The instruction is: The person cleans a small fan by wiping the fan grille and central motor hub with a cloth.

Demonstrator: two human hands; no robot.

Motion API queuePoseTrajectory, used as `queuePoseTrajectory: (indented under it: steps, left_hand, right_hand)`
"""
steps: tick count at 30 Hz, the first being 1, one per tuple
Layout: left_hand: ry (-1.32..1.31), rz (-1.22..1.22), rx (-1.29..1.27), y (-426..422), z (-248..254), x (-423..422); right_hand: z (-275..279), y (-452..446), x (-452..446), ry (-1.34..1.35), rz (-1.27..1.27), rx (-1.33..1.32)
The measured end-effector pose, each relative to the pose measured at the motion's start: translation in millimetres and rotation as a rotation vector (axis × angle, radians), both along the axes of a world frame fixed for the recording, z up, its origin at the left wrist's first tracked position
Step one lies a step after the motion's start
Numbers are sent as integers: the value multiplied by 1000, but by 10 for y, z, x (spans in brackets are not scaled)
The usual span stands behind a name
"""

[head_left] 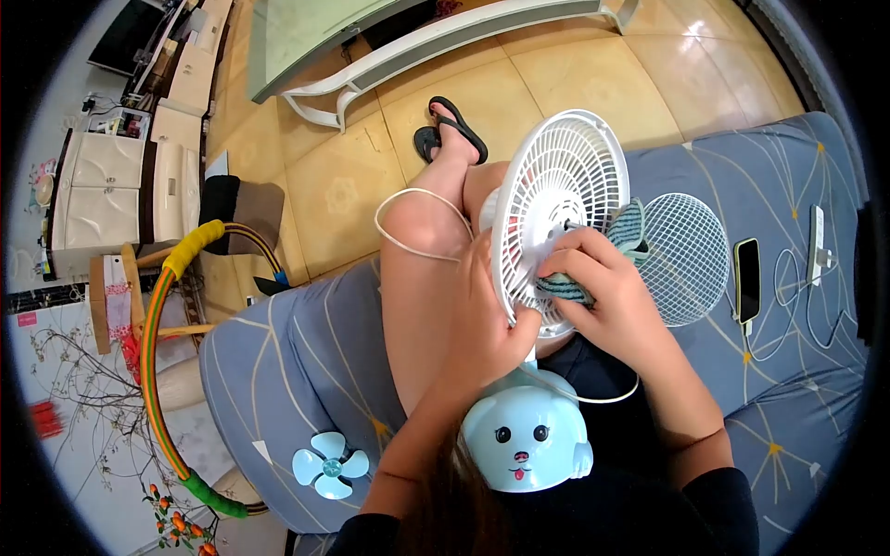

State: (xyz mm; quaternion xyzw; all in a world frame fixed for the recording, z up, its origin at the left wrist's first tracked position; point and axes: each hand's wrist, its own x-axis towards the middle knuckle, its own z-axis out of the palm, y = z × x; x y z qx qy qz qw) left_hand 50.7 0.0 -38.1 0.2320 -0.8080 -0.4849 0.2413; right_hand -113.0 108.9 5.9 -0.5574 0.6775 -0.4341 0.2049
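A white fan's rear grille [603, 153] stands upright over the person's lap, joined to a light blue base [524, 435] with a dog face. My left hand [491, 320] is closed on the grille's near rim, the thumb at its lower edge. With my right hand [593, 283] I pinch a striped green cloth [628, 225] against the inside of the grille, near the centre shaft. To the right, the detached front grille [686, 259] lies on the grey-blue sofa cover. The light blue fan blade [331, 465] rests on the sofa at lower left.
A phone [747, 281] with a cable and a white power strip [817, 245] lie at the right. A white power cord [408, 246] loops over the knee. Left stands a striped hoop [153, 371]; a glass-topped table [311, 42] is ahead.
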Motion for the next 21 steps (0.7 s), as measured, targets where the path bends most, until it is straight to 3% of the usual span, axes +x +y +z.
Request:
queuePoseTrajectory:
  steps: [21]
  left_hand:
    - [-7,7,-24,10,-58,-2]
  right_hand:
    - [-69,-118,84,130,28,-77]
